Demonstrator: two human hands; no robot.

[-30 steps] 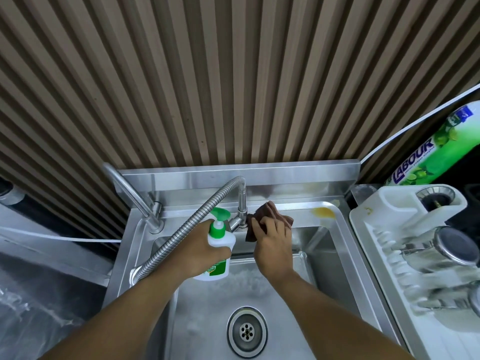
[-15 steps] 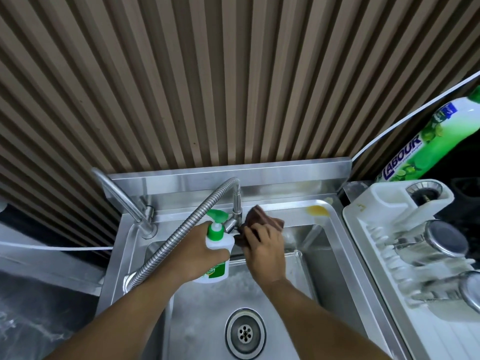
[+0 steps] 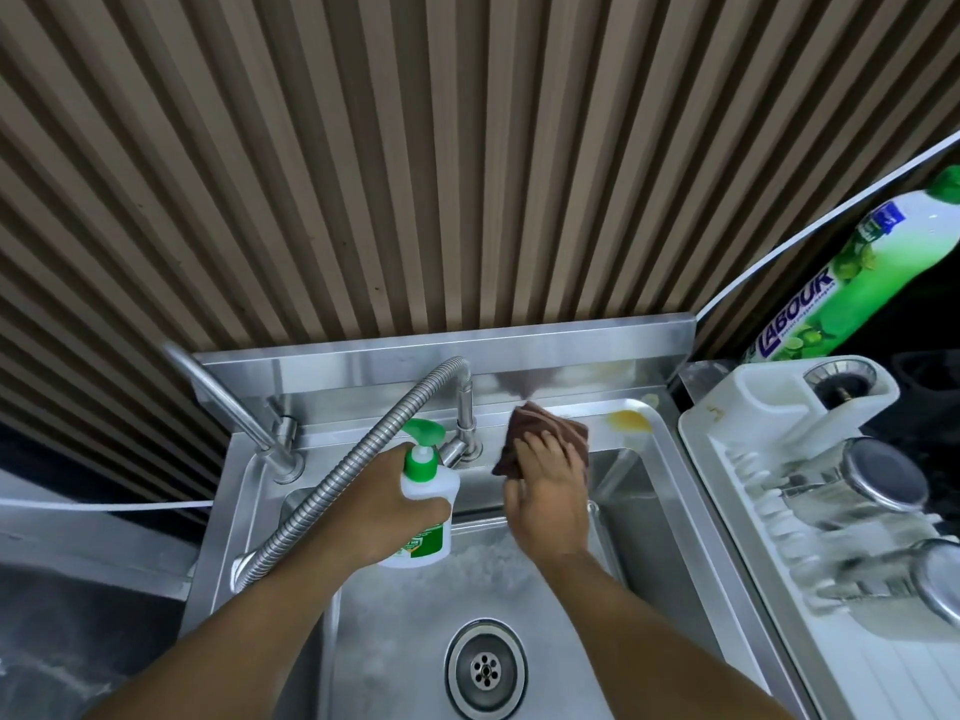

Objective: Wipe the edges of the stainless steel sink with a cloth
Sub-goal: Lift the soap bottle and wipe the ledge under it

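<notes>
The stainless steel sink (image 3: 670, 491) fills the lower middle, its drain (image 3: 485, 669) near the bottom. My right hand (image 3: 548, 491) presses a brown cloth (image 3: 550, 428) flat on the sink's back rim, just right of the faucet base (image 3: 467, 439). My left hand (image 3: 384, 506) grips a white soap bottle with a green pump (image 3: 423, 491), held above the basin's back left. A yellow smear (image 3: 628, 420) lies on the back rim to the right of the cloth.
A flexible metal hose (image 3: 343, 475) arcs from the faucet past my left wrist. A second tap (image 3: 249, 418) stands at the back left. A white dish rack (image 3: 810, 511) with steel cups sits to the right, a green detergent bottle (image 3: 852, 283) behind it.
My right hand has slid the cloth to the right along the back rim, away from the faucet base and toward the yellow smear. The left hand still holds the bottle in place.
</notes>
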